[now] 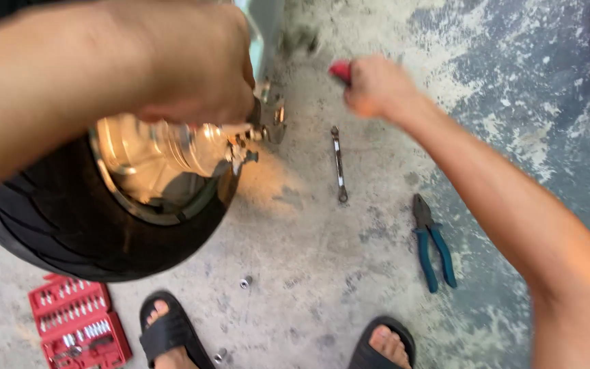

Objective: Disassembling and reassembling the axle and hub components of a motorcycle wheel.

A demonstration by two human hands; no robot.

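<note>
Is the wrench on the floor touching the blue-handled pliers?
Apart. The head view shows the wrench and the pliers lying separately, with bare concrete floor plainly between them.

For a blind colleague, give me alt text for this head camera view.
A person's left hand grips the chrome hub of a black-tyred wheel while the right hand holds a red-handled tool. On the concrete floor lie a wrench, blue-handled pliers and a red bit set.
</note>
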